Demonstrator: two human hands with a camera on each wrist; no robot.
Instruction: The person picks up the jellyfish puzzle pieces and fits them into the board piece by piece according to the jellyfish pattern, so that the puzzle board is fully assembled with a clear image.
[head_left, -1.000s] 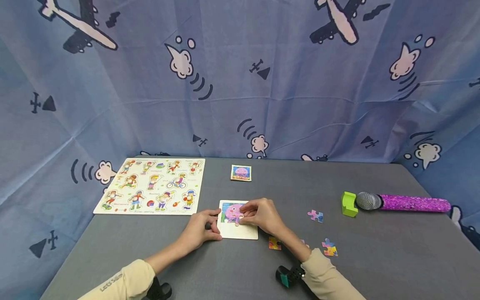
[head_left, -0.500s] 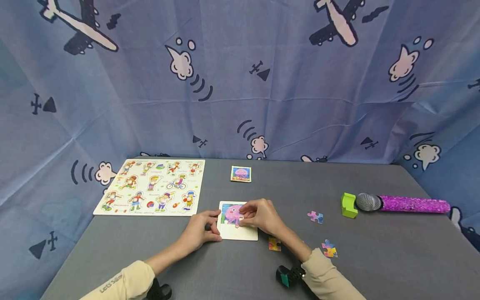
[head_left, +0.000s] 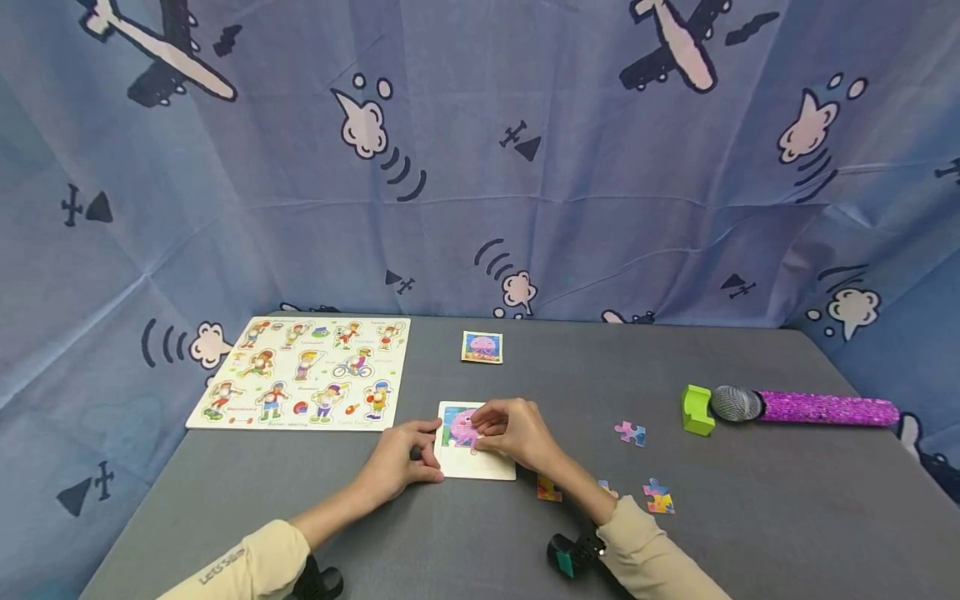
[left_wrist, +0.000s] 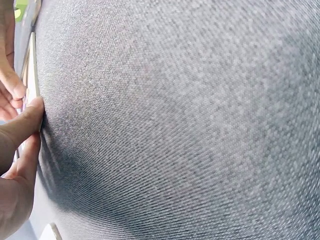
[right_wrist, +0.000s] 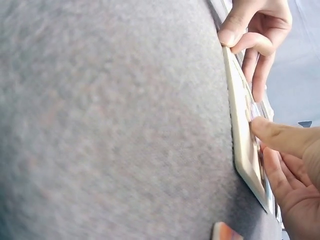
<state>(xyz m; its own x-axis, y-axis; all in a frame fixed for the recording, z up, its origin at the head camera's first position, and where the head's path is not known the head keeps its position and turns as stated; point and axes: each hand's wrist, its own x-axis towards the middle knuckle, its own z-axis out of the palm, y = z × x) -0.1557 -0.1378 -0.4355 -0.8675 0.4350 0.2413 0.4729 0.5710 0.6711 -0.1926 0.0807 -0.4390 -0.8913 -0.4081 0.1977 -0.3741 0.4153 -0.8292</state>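
Note:
A small cream puzzle board [head_left: 476, 467] lies on the grey table, its upper left filled with pieces of a pink octopus picture [head_left: 460, 427]. My left hand [head_left: 402, 460] holds the board's left edge; the right wrist view shows its thumb and forefinger at the near corner of the board [right_wrist: 237, 125]. Over the board's right half, my right hand [head_left: 519, 433] pinches a puzzle piece between thumb and fingers, mostly hidden by the fingers. Loose jigsaw pieces lie nearby: a pink-and-blue piece [head_left: 630, 432], a blue-and-yellow piece [head_left: 659, 497] and an orange piece [head_left: 549, 488] beside the right forearm.
Behind the board is a small octopus picture card [head_left: 482, 347]. A large board with cartoon children [head_left: 307, 375] lies back left. To the right are a green block [head_left: 697, 410] and a microphone with a pink glittery handle [head_left: 817, 407]. A blue printed curtain [head_left: 585, 183] hangs behind the table.
My right hand has shifted slightly left over the board, covering a bit more of the octopus picture. My left hand stays at the board's edge.

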